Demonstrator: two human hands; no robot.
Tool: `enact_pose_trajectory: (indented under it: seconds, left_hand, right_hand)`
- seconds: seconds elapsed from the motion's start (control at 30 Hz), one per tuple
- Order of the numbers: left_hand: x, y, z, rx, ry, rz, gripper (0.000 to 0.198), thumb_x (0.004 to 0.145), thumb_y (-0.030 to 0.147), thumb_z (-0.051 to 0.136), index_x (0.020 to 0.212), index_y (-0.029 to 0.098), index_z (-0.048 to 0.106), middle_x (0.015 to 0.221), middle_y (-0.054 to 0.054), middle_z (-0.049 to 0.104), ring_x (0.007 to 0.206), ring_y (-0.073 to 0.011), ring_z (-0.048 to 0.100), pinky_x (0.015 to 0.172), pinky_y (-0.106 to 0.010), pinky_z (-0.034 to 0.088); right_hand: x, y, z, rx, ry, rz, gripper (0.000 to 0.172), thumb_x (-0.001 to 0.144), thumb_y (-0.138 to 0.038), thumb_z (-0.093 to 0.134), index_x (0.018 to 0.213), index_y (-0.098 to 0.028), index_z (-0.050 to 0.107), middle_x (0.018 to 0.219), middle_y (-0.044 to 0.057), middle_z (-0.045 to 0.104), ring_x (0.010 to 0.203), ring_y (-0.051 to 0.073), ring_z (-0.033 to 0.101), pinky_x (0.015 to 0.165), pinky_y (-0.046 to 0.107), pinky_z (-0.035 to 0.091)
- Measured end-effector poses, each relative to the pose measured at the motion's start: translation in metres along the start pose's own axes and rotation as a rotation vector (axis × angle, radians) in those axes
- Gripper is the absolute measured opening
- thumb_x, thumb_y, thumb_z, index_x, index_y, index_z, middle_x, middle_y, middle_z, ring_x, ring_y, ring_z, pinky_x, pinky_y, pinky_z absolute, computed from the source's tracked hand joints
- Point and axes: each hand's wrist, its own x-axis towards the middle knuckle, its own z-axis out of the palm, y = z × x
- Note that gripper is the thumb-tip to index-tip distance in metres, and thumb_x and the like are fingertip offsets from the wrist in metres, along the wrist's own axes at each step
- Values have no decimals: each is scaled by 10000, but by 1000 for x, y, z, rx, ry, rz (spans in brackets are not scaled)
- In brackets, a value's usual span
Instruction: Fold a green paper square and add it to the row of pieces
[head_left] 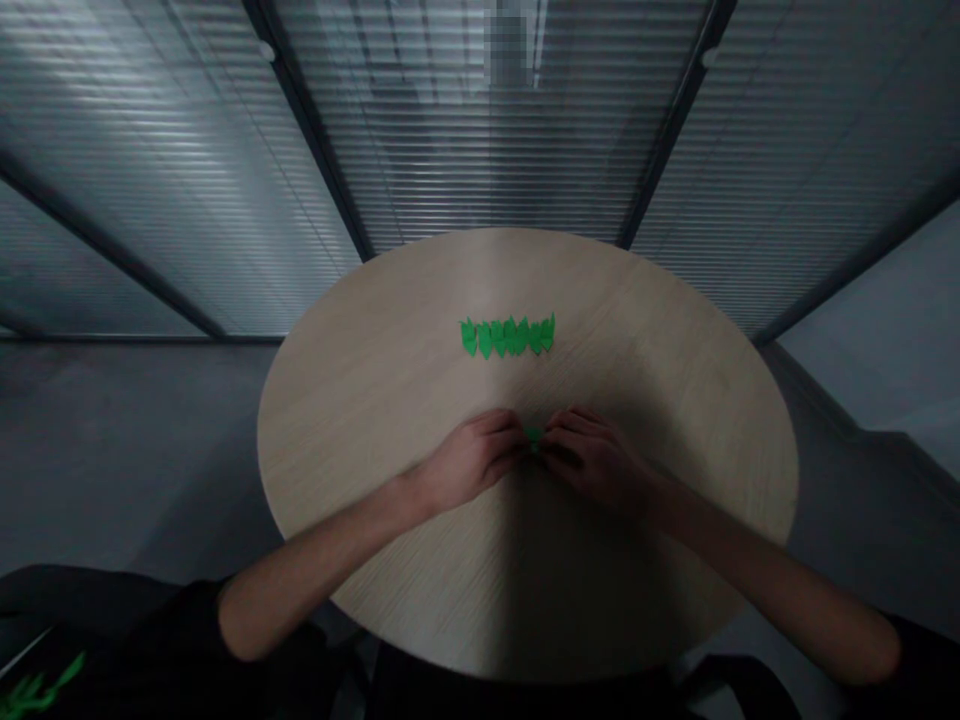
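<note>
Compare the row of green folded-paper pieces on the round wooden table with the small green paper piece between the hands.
The row of green folded-paper pieces lies on the round wooden table, ahead of the hands; the small green paper piece sits between the left hand and right hand. The row is many overlapping pieces; the small piece is one, mostly hidden by fingers. Both are the same bright green.
</note>
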Motion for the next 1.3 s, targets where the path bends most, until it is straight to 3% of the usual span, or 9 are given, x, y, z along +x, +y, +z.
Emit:
enact_pose_trajectory:
  seconds: [0.37, 0.77, 1.3]
  left_hand:
    - [5, 6, -2, -114, 23, -192, 57, 972, 183, 611, 945, 151, 650, 943, -61, 575, 812, -188, 574, 719, -325, 495]
    - [7, 8, -2, -142, 38, -231, 25, 937, 154, 614, 914, 155, 624, 1043, -80, 542, 854, -188, 569, 746, -341, 525]
    - [9, 10, -2, -142, 22, -231, 142, 988, 202, 525, 854, 168, 553, 1047, -92, 523, 893, -204, 560, 820, -385, 529]
  right_hand:
    - [8, -3, 0, 100, -48, 216, 37, 905, -161, 680, 897, -196, 687, 923, 56, 662, 918, 233, 622, 900, 415, 466]
    - [12, -5, -2, 131, -66, 303, 29, 883, -153, 695, 857, -166, 691, 897, 63, 658, 901, 234, 626, 870, 398, 462]
    - [13, -6, -1, 87, -42, 363, 124, 882, -217, 724, 789, -178, 651, 842, 49, 654, 847, 228, 612, 833, 390, 435]
